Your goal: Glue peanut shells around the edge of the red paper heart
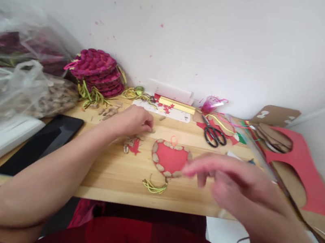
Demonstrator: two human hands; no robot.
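On the table, a red disc rimmed with brown shells lies near the middle, an orange loop above and a green tassel below. The right hand is over its right edge, forefinger stretched out, the rest partly bent; blur hides whether it touches or holds anything. The left hand is curled downward near red scraps; I cannot tell whether it pinches something. At far left, a clear bag holds many brown shells; a bag behind it holds purple pieces. By the wall, a small bag shows pink; its contents are unclear. Scissors lie nearby.
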